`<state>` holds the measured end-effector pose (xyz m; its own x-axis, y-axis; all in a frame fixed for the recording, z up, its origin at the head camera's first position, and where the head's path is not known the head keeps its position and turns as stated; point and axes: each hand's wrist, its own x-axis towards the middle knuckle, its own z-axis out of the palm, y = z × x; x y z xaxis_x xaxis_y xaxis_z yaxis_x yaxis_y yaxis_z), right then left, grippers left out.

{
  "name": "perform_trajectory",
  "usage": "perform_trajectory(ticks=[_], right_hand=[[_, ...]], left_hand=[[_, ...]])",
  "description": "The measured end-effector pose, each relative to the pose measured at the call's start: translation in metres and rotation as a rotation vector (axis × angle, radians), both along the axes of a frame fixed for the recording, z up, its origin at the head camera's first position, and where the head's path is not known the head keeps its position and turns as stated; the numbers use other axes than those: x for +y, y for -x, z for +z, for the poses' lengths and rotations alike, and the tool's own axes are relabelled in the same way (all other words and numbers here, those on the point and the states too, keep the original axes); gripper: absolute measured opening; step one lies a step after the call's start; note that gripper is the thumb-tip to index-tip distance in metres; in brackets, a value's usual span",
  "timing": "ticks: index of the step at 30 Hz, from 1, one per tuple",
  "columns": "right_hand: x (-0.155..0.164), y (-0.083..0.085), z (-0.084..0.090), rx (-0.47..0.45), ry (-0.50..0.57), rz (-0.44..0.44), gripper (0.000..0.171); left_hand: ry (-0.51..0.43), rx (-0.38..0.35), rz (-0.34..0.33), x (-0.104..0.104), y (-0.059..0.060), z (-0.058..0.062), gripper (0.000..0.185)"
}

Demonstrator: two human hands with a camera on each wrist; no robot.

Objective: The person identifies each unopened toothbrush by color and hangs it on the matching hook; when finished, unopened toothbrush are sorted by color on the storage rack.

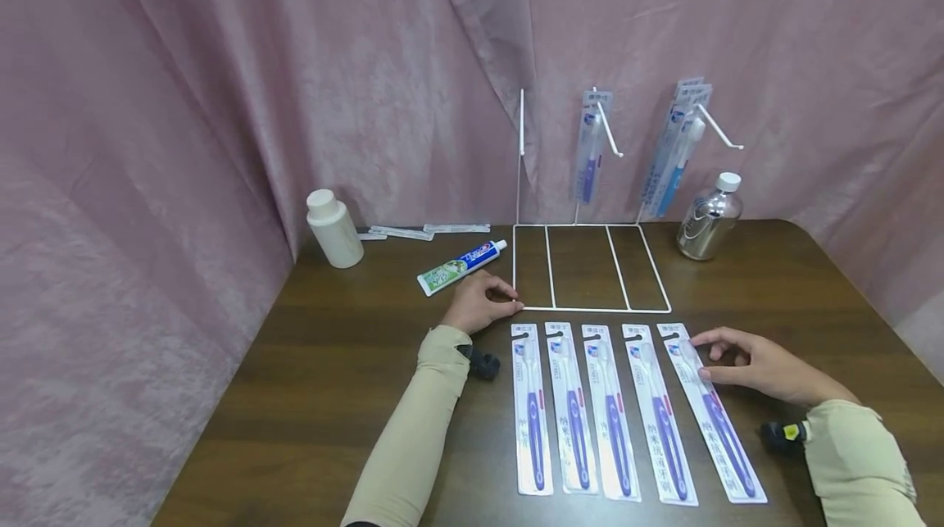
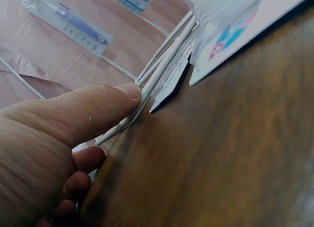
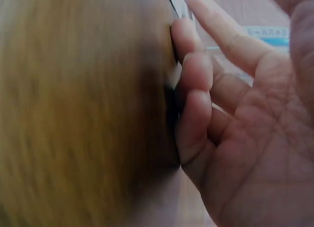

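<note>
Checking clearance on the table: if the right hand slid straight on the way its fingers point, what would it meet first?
Probably the rightmost toothbrush pack; the right hand points left, fingertips at its edge.

Right hand point(image 3: 245, 119), fingertips against blurred table point(image 3: 73, 114)
</note>
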<state>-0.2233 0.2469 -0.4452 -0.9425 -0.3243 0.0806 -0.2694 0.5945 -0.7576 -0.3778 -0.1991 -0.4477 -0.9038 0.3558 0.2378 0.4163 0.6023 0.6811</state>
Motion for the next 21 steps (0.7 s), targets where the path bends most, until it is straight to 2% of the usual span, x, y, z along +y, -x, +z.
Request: perform_trajectory(ticks=[3,9,17,21], right_hand=[[-0.002,0.000,-0.001,0.013,-0.012,0.000,0.045],[-0.007,0.001,0.000,0.041,-0.078,-0.035,0.040],[-0.011,0.003,0.003,0.029,-0.129,-0.069,0.042],[-0.012,0.003,0.003,0.078,-0.136,-0.095,0.038]], left_hand=[[0.000,-0.002,-0.001,0.001,-0.001,0.000,0.019],[0.006,-0.006,-0.002,0.002,-0.002,0.003,0.019],[0.003,-0.025,-0.001,0.002,-0.001,0.002,0.018],[0.007,-0.012,0.002,0.001,0.000,0.000,0.019]])
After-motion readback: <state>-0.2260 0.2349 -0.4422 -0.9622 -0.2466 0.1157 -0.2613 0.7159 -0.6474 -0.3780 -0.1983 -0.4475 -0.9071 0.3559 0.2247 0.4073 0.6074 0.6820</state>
